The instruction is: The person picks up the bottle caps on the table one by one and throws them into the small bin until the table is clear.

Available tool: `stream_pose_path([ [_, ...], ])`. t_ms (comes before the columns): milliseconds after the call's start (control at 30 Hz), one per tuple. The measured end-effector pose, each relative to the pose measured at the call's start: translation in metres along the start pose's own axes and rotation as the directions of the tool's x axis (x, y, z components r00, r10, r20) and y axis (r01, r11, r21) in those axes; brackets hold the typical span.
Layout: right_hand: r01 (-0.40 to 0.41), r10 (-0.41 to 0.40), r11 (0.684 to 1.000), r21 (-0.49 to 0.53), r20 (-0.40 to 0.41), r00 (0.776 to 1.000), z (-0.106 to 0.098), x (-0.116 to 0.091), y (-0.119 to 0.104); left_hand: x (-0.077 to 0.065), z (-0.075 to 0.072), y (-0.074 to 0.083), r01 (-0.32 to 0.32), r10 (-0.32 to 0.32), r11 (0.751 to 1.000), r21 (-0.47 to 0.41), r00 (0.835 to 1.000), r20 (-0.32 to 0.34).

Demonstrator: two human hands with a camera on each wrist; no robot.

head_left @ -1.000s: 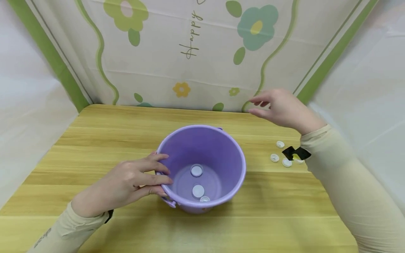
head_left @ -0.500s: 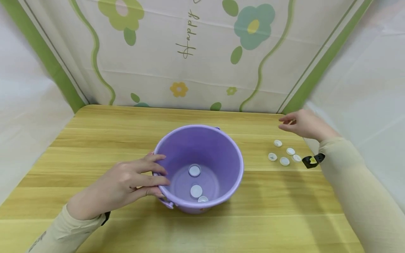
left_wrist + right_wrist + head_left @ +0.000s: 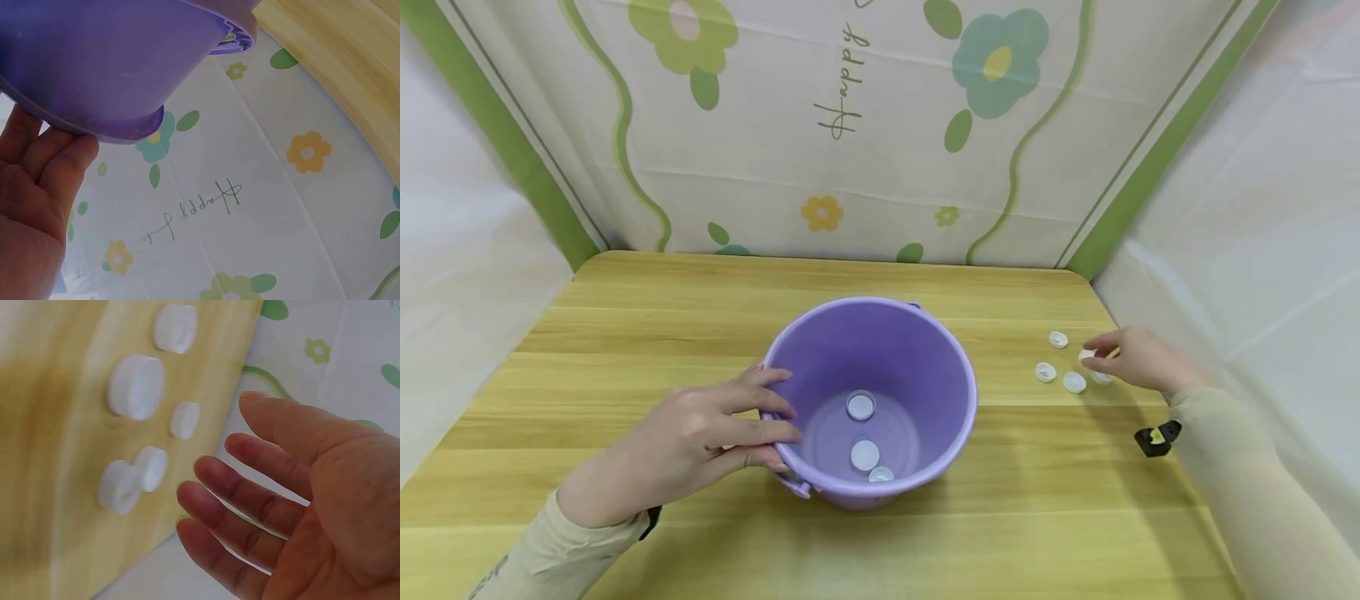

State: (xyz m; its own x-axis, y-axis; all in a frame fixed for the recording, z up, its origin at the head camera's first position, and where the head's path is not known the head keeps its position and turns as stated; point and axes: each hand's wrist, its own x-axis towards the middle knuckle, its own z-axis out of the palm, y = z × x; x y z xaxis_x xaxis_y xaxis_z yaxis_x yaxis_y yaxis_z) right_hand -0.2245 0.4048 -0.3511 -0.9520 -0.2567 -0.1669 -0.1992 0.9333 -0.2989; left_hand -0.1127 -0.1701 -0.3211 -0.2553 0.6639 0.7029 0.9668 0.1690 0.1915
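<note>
A purple bucket (image 3: 887,350) stands on the wooden table, its inside visible from above. My left hand (image 3: 692,442) grips its left rim, fingers over the edge; the left wrist view also has those fingers (image 3: 62,150) at the rim. On the bucket floor lie white round caps, one cap (image 3: 865,455) near the front and another cap (image 3: 861,406) behind it. To the right, my right hand (image 3: 1142,362) is low over several loose white caps (image 3: 1074,382), partly covering one cap (image 3: 1086,356). In the right wrist view its fingers (image 3: 212,500) are spread apart, holding nothing, facing the caps (image 3: 136,387).
The wooden table (image 3: 647,333) ends at a flower-printed cloth (image 3: 887,167) behind it. Pale sheets hang at the left and right sides. The bucket's handle joint (image 3: 796,485) sticks out at its lower left.
My right hand has moved right, then down toward the loose caps on the table. My left hand stays on the bucket's rim, and the view has shifted slightly.
</note>
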Motion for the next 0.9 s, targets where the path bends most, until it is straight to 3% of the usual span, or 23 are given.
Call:
stream_pose_path([
  [433,0.004,-0.003,0.999,0.045,-0.031,1.0,0.039,-0.005,0.013,0.0,0.001,0.0,-0.005,0.005,1.0,0.014,1.0,-0.015],
  [733,0.063,-0.065,0.998,-0.028,-0.086,0.994,0.048,-0.005,0.008,0.0,0.002,0.0,-0.002,0.002,1.0,0.01,1.0,-0.013],
  [900,0.072,-0.087,0.99,-0.121,-0.126,0.988,0.054,-0.003,0.003,0.001,0.002,0.0,-0.001,0.001,1.0,0.016,1.0,-0.008],
])
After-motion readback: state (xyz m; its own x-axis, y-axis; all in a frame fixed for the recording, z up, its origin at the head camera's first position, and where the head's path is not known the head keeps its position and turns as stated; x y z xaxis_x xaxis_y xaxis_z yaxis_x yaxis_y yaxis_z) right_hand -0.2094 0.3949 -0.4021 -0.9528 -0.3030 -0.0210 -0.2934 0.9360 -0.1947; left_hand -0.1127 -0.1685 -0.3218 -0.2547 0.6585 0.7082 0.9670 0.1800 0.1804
